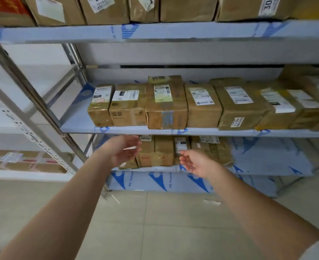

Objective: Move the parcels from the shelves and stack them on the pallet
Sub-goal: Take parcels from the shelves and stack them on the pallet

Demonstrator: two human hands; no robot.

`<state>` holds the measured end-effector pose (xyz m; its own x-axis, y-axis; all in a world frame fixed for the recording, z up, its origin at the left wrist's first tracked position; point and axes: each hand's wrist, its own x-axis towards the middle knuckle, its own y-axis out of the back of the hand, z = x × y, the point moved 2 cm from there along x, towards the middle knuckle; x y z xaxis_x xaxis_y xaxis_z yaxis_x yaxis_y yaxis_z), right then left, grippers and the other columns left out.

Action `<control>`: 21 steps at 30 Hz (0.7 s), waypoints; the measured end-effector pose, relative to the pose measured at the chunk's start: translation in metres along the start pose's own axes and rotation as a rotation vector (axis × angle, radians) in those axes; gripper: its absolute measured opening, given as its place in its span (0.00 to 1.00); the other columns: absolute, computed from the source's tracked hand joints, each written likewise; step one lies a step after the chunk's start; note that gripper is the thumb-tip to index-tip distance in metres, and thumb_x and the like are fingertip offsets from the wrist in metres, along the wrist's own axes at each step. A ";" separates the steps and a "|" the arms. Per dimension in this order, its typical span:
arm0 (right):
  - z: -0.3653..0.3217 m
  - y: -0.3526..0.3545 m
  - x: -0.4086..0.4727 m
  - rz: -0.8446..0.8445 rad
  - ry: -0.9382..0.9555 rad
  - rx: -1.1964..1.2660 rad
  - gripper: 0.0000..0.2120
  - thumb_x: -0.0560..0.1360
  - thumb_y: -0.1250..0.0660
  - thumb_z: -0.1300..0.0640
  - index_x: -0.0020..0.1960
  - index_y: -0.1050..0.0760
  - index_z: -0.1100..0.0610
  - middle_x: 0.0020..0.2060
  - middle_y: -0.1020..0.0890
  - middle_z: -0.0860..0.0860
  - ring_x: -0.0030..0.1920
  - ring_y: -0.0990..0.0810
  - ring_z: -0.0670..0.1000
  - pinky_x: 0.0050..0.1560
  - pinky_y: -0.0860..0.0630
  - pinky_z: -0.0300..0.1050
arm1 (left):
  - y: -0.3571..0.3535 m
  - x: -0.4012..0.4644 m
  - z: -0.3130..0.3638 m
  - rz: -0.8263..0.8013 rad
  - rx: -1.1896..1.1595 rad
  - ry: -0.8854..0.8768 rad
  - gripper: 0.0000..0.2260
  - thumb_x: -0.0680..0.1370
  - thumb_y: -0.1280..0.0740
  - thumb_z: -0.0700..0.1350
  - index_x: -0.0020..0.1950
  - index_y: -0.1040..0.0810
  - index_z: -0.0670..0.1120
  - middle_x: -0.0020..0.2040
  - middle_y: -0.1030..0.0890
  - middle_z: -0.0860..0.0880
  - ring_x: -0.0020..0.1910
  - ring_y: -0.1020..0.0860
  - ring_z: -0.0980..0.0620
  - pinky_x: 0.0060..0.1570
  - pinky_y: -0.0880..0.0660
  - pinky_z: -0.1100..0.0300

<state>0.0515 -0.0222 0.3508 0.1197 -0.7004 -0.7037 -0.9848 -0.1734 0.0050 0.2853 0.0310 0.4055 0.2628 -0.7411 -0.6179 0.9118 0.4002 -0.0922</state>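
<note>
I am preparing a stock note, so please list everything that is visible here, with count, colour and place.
Brown cardboard parcels on the middle shelf: about eight in a row, brown with white labels; the right end is blurred.
Brown cardboard parcels on the top shelf: at least five, brown, cut off by the frame.
Brown cardboard parcels on the lower shelf: a small group, count unclear, behind the hands.
Metal shelving unit: one, grey with blue-printed film.
Taped parcel on the left rack: one, brown, low.
Tiled floor: beige.
Left hand: one, open, empty.
Right hand: one, open, empty.
</note>
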 end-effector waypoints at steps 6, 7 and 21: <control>0.005 0.014 0.059 -0.020 -0.075 0.036 0.07 0.81 0.39 0.60 0.56 0.24 0.57 0.40 0.21 0.51 0.39 0.24 0.46 0.41 0.28 0.38 | -0.004 0.044 -0.023 0.124 0.069 0.074 0.06 0.82 0.38 0.39 0.55 0.23 0.41 0.49 0.18 0.43 0.46 0.20 0.46 0.47 0.23 0.56; 0.009 0.010 0.072 -0.034 -0.089 0.048 0.07 0.81 0.39 0.60 0.58 0.24 0.58 0.41 0.21 0.51 0.40 0.24 0.47 0.41 0.28 0.38 | 0.001 0.056 -0.028 0.167 0.057 0.095 0.06 0.82 0.38 0.39 0.55 0.23 0.40 0.48 0.18 0.43 0.45 0.20 0.45 0.47 0.23 0.55; 0.049 -0.042 0.271 0.013 -0.128 -0.105 0.19 0.77 0.35 0.53 0.67 0.28 0.53 0.65 0.27 0.51 0.65 0.29 0.51 0.61 0.26 0.51 | 0.015 0.271 -0.102 0.343 0.090 0.185 0.22 0.79 0.34 0.51 0.71 0.31 0.46 0.57 0.26 0.47 0.53 0.29 0.49 0.60 0.30 0.52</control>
<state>0.1191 -0.1708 0.1245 0.0837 -0.6104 -0.7876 -0.9669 -0.2410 0.0840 0.3385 -0.1091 0.1572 0.5027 -0.4601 -0.7319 0.8074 0.5525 0.2073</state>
